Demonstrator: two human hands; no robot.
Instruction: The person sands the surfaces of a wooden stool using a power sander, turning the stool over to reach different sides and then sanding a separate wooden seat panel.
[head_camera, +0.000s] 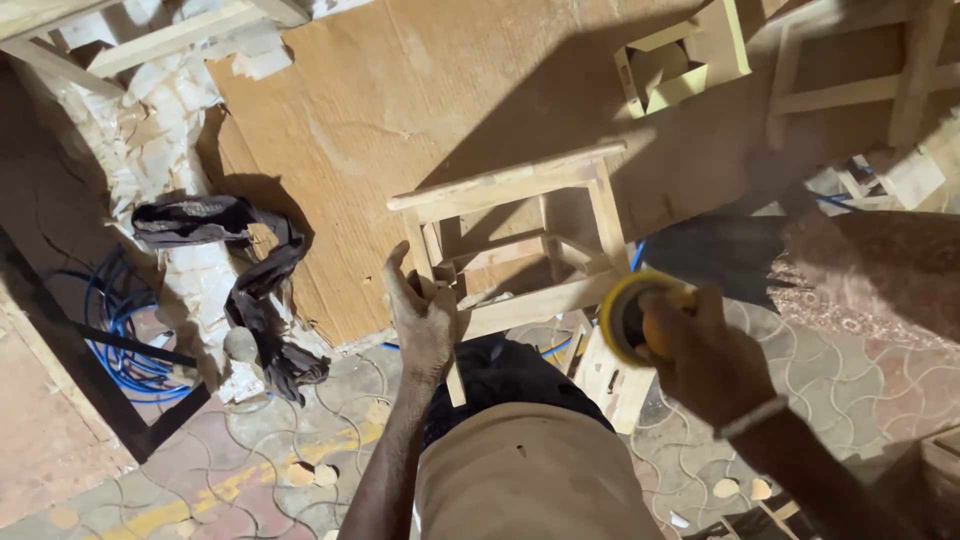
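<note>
The left hand (422, 318) grips a leg of the stool (520, 245), fingers wrapped round the wood near where the leg meets a lower rail, thumb raised. The stool lies tipped against the person's knee, its seat edge toward a big sheet of board (400, 130) on the floor. The right hand (700, 350) is closed round a sander (630, 318) — a yellow-rimmed disc tool — held just beside the nearest rail, its pad facing the stool; I cannot tell whether the pad touches wood.

The risks, as I judge them: the stool rests on a knee and one hand only, so pressure from the sander could twist it out of the grip. The left fingers sit close to the pad's likely path — a slip along the rail could bring the disc onto them. A blue hose (125, 340) lies coiled at the left, and a blue line shows behind the stool; a snag there could jerk the tool. A dark cloth (250, 290) lies on the floor near the left forearm.
</note>
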